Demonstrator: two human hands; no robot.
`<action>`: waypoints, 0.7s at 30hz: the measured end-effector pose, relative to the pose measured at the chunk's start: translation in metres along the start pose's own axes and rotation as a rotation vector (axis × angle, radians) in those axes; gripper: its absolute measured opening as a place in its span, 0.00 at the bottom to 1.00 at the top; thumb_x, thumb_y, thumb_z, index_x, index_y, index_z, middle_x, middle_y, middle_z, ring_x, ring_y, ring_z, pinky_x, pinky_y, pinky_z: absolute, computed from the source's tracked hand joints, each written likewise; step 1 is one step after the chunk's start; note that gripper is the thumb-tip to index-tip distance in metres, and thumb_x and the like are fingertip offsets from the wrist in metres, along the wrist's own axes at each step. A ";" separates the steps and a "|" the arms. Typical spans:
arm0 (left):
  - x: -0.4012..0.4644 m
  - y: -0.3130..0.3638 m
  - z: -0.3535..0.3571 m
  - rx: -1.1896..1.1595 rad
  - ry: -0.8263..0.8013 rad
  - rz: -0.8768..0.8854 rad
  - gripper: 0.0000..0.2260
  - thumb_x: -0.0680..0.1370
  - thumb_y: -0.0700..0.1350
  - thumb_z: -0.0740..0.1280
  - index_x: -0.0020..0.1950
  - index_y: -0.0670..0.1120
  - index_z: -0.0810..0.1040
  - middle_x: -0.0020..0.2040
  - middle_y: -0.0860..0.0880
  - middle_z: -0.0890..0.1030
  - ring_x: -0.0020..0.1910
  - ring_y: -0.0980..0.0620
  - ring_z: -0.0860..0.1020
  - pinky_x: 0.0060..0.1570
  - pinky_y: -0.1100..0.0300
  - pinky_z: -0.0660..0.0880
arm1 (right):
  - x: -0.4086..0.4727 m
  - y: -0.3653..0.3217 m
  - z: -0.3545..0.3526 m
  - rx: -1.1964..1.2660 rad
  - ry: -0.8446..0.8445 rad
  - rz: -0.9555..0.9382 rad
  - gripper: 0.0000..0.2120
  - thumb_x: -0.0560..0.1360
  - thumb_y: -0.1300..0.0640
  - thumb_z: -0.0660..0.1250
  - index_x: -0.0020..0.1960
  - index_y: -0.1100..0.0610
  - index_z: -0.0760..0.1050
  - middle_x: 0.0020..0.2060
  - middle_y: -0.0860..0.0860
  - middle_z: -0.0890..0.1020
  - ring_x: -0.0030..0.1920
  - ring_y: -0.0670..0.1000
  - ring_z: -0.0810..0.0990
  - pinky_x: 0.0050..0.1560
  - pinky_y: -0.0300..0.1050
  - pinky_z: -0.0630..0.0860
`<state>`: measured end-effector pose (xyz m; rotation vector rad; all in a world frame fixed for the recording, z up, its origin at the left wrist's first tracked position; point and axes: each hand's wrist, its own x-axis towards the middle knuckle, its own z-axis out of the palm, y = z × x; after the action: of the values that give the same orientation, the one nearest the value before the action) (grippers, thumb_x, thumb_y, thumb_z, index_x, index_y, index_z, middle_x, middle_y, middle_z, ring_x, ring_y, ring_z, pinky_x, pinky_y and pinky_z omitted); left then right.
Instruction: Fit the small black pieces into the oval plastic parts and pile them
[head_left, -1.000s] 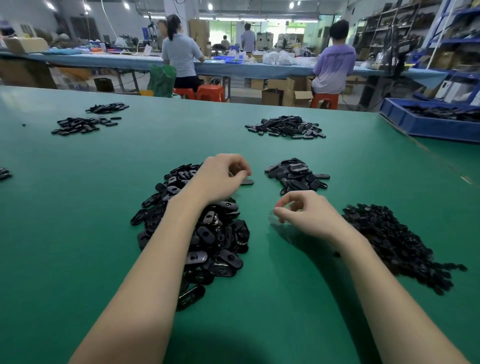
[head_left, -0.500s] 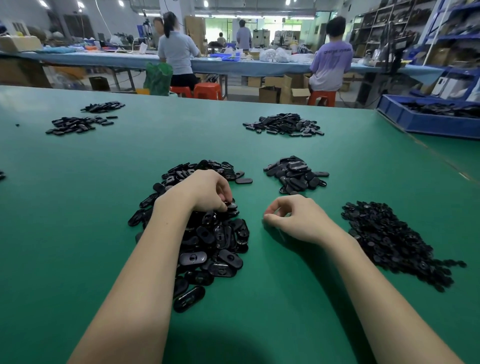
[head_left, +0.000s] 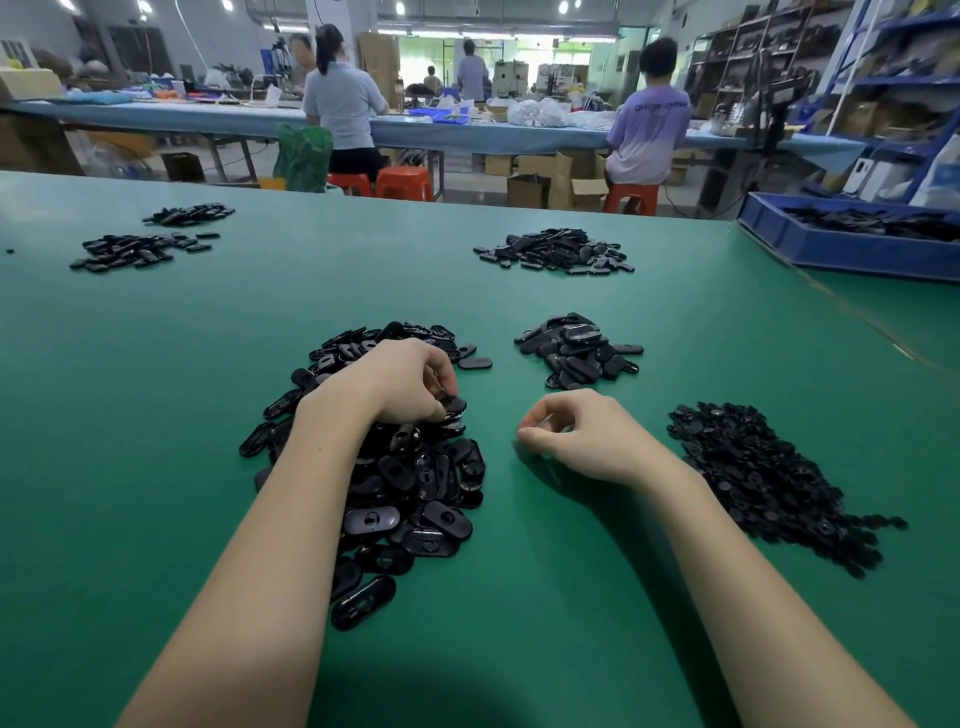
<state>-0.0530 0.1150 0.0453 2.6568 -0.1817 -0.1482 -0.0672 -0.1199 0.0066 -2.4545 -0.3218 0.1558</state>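
A big heap of black oval plastic parts (head_left: 410, 483) lies in front of me on the green table (head_left: 130, 415). My left hand (head_left: 395, 384) rests on top of the heap, its fingers curled round one oval part (head_left: 453, 405). My right hand (head_left: 576, 431) rests on the table to the right of the heap, fingers curled and thumb against the fingertips; I see nothing between them. A spread of small black pieces (head_left: 769, 478) lies to the right of that hand. A smaller pile of oval parts (head_left: 579, 348) sits beyond both hands.
Further piles of black parts lie at the far middle (head_left: 556, 252) and far left (head_left: 140, 249). A blue bin (head_left: 810, 247) holding black parts stands at the right edge. Beyond the table, people sit on orange stools at another bench.
My left hand came back from the heap's far edge onto its top and closed on an oval part. My right hand drew slightly nearer and lower, staying curled.
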 end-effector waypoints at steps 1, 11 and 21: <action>0.000 0.004 0.000 -0.015 0.009 0.018 0.09 0.73 0.41 0.75 0.45 0.56 0.80 0.44 0.56 0.81 0.42 0.58 0.79 0.40 0.67 0.71 | -0.001 0.001 -0.002 0.020 -0.004 -0.004 0.05 0.76 0.47 0.71 0.46 0.47 0.83 0.40 0.44 0.86 0.42 0.44 0.81 0.47 0.41 0.76; 0.002 0.057 0.051 -0.291 0.097 0.257 0.07 0.74 0.46 0.74 0.49 0.57 0.81 0.46 0.58 0.81 0.34 0.63 0.77 0.42 0.67 0.71 | -0.011 0.016 -0.040 0.050 -0.004 0.072 0.04 0.78 0.50 0.70 0.45 0.47 0.82 0.38 0.43 0.87 0.31 0.42 0.80 0.36 0.37 0.73; -0.003 0.082 0.087 -0.394 -0.018 0.314 0.08 0.74 0.49 0.74 0.49 0.59 0.79 0.49 0.59 0.81 0.36 0.59 0.78 0.37 0.75 0.70 | -0.030 0.035 -0.085 -0.238 -0.154 0.292 0.03 0.69 0.50 0.78 0.41 0.48 0.86 0.40 0.47 0.87 0.39 0.47 0.83 0.50 0.44 0.80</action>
<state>-0.0759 0.0044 0.0067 2.2037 -0.5156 -0.0935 -0.0737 -0.2049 0.0519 -2.7223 -0.0461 0.4563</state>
